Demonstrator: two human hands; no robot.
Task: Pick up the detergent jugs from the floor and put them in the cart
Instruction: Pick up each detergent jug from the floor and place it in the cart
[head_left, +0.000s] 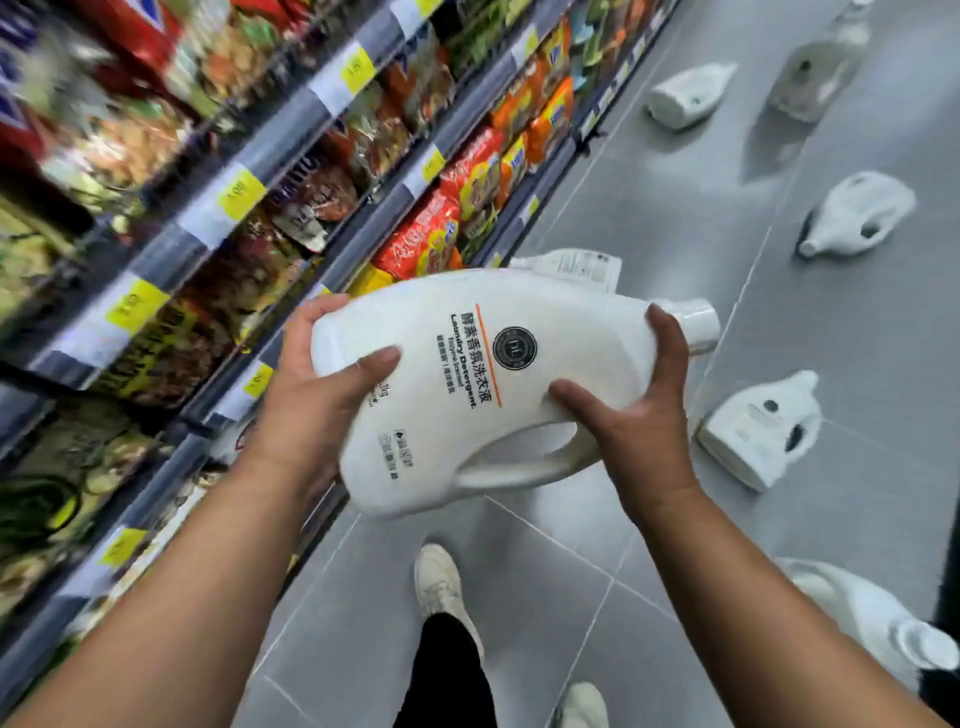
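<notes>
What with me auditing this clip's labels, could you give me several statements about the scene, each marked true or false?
1. The left hand and the right hand both grip one white jug. True.
2. That jug's cap points toward the shelves. False: it points away from them, out over the aisle floor.
3. Other jugs lie on their sides on the floor. True.
4. A cart stands beside the person. False: no cart is in view.
</notes>
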